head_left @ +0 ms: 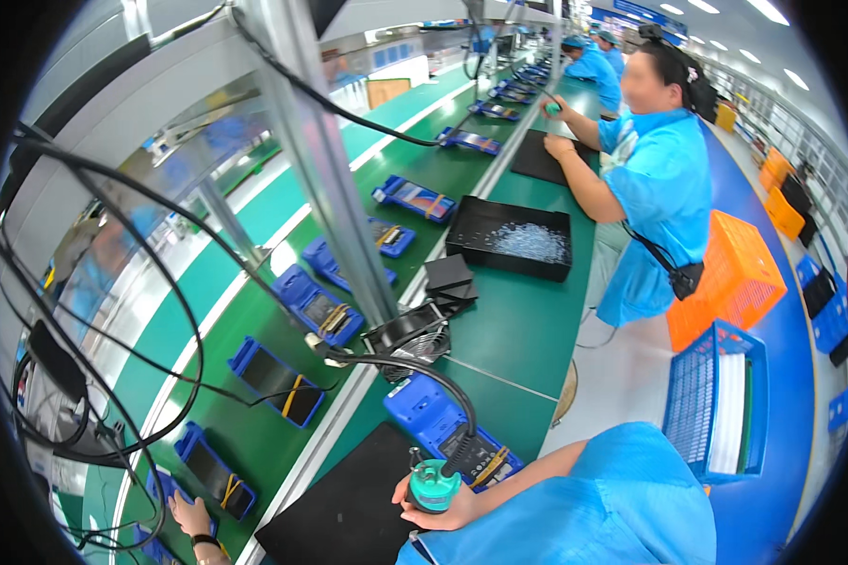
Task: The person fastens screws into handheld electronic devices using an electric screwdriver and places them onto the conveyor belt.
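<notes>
My right hand (452,508) is wrapped round a teal and black electric screwdriver (433,482), held upright with a corrugated black cable rising from it. Just behind it lies a blue holder (419,405) with a dark device in it and a yellow band across. At the lower left, my left hand (193,518), with a black strap at the wrist, reaches over the green conveyor. Its fingers close on the edge of another blue holder (163,487). The tool's tip is hidden from view.
A black mat (339,504) lies before me. Further along are a black tray (511,247) of small screws and a metal post (334,179). Several blue holders line the conveyor (193,367). Loose cables hang at left. A co-worker (655,179) works beyond; blue (693,405) and orange crates (725,273) stand right.
</notes>
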Demonstrator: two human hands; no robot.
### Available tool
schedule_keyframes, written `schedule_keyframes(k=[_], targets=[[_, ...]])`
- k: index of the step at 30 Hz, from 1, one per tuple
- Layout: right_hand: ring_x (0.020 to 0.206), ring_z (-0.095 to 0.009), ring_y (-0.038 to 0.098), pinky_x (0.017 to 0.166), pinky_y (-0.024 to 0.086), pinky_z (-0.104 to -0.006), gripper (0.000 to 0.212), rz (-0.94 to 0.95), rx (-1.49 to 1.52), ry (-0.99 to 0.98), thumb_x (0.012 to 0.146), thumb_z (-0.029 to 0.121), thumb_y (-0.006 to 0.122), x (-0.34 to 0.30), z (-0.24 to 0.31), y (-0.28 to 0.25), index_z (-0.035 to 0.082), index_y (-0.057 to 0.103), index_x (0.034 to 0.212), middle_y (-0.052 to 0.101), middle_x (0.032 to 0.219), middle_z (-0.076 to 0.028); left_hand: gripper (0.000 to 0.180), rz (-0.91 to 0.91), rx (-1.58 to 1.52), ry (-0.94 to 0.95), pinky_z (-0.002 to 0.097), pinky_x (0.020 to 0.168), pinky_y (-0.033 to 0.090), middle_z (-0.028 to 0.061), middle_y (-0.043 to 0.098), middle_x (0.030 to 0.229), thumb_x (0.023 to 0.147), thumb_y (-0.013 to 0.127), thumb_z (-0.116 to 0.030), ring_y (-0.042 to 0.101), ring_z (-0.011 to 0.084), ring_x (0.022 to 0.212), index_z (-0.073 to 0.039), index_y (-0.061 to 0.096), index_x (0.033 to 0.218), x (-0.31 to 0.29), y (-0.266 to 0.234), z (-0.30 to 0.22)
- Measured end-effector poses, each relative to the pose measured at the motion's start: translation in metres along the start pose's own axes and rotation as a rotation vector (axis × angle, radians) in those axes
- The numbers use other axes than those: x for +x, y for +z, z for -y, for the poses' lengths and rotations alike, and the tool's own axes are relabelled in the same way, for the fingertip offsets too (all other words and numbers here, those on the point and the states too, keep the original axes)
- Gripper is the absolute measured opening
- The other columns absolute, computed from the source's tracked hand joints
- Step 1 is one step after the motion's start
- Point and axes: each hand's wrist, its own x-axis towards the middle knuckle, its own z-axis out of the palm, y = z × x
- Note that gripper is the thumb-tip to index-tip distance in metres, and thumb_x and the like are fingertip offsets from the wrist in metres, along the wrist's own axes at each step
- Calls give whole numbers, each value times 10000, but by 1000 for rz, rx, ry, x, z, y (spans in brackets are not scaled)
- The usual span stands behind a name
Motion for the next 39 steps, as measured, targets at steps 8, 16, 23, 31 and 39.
schedule_keyframes(k=[8, 16, 23, 31, 39], targets=[[701, -63, 525, 642, 438, -264, 263, -1, -108, -109, 876, 68, 652, 2, -12, 1, 67, 573, 1127, 574, 780, 12, 399, 6, -772, 876, 395, 951, 471, 214, 597, 1218, 867, 526, 30, 615, 313, 1079, 41, 529, 1266, -186, -104, -68], [679, -45, 540, 606, 424, -239, 249, 1, -191, -280, 867, 19, 644, -3, 1, 6, 58, 565, 1101, 571, 772, 17, 473, -261, -759, 1029, 445, 970, 438, 218, 516, 1287, 856, 559, -92, 554, 337, 1136, -6, 482, 1315, -272, -114, -58], [633, -175, 582, 632, 468, -307, 377, -11, -289, -418, 806, 65, 706, -7, -10, 9, 36, 541, 1144, 622, 763, -67, 553, -495, -765, 1215, 489, 987, 409, 221, 445, 1348, 846, 589, -198, 501, 358, 1186, -47, 440, 1357, -302, -107, -66], [818, -167, 637, 721, 486, -296, 301, 77, -161, -407, 794, -7, 695, -15, -20, 9, 38, 573, 1066, 627, 1020, -80, 655, -754, -788, 1363, 539, 1006, 376, 225, 364, 1417, 835, 623, -319, 441, 382, 1242, -94, 393, 1405, -323, -92, -75], [743, -133, 617, 664, 477, -286, 249, 100, -239, -493, 806, -26, 671, -14, -20, 4, 18, 557, 1023, 628, 984, -71, 763, -1024, -812, 1489, 589, 1025, 343, 229, 283, 1486, 824, 656, -440, 380, 405, 1299, -141, 345, 1454, -324, -78, -93]])
